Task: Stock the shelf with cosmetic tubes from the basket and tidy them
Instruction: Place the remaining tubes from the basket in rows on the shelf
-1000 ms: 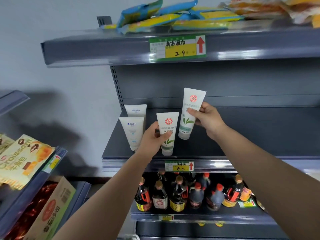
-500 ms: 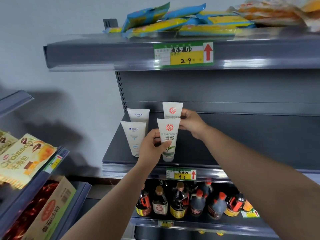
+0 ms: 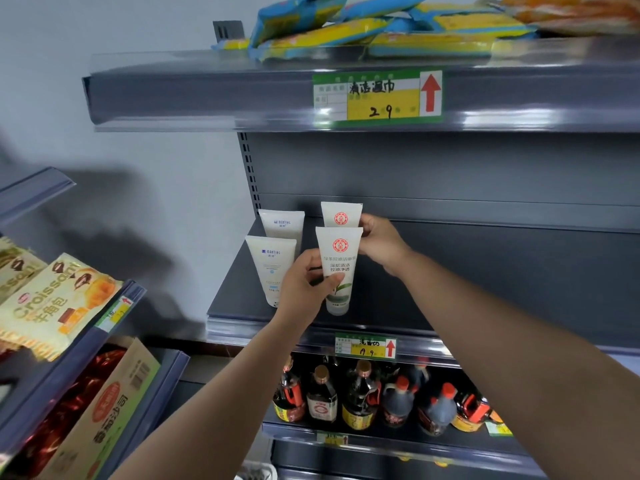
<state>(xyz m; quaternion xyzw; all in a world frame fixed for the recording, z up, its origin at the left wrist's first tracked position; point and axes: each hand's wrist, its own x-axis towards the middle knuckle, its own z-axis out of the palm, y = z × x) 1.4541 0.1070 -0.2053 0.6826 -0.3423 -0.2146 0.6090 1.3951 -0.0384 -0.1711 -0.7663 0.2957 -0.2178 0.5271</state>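
Observation:
Four white cosmetic tubes stand cap-down at the left end of the grey middle shelf point(image 3: 450, 306). Two carry a blue logo: the front one point(image 3: 272, 271) and one behind it point(image 3: 282, 225). Two carry a red round logo and green leaf print. My left hand point(image 3: 304, 289) grips the front red-logo tube point(image 3: 339, 271) by its lower left side. My right hand point(image 3: 379, 242) holds the rear red-logo tube point(image 3: 341, 214), which stands directly behind the front one and is mostly hidden by it. No basket is in view.
The shelf above point(image 3: 242, 95) holds blue and yellow packets point(image 3: 346, 29) and a price tag point(image 3: 377, 97). Below stand several dark sauce bottles point(image 3: 360, 396). A side rack at left holds croissant bags point(image 3: 52, 306) and a cardboard box point(image 3: 114, 403). The middle shelf stretches bare to the right.
My right hand lowered its tube from mid-air and set it behind the front red-logo tube. My left hand stayed on the front tube. The view shifted slightly upward.

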